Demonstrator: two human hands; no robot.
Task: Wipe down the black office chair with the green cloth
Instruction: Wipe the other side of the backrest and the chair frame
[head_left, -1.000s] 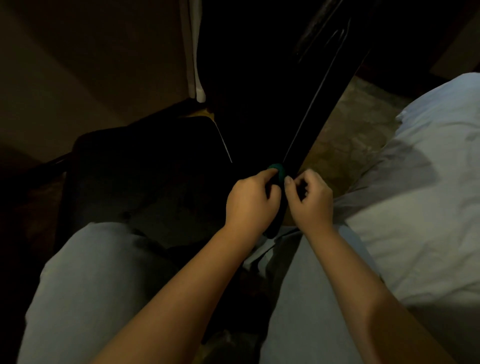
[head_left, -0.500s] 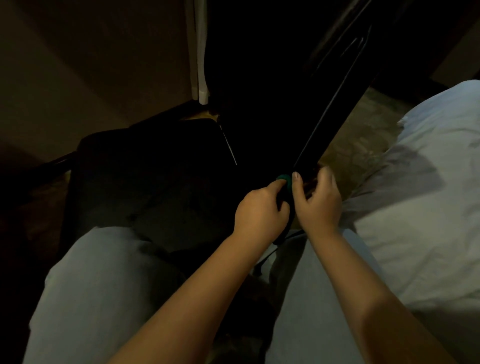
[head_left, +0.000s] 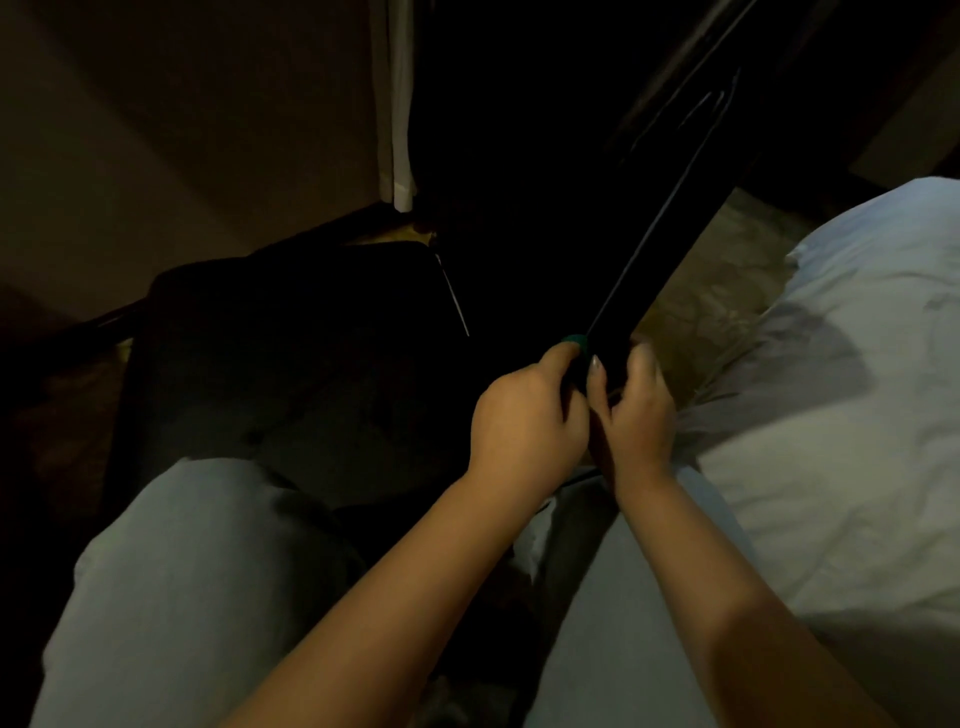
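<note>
Both hands meet at the near end of a glossy black bar (head_left: 655, 234) of the black office chair (head_left: 291, 364), which runs from there up toward the far right. The left hand (head_left: 524, 415) has its fingers curled round the green cloth (head_left: 574, 340). Only a small tuft of cloth shows above the knuckles, pressed to the bar's left side. The right hand (head_left: 638, 415) wraps the bar from the right, thumb on top, steadying it.

To wipe well, I would hold that right-hand brace and slide the cloth away along the bar's full length. The cloth should be folded over the lit edge so that top and side are both cleaned.

The far stretch of bar looks free to travel. White bedding (head_left: 857, 395) lies close on the right, so the right elbow has little room there. The dark seat to the left leaves more space. The light is poor and dust cannot be judged.
</note>
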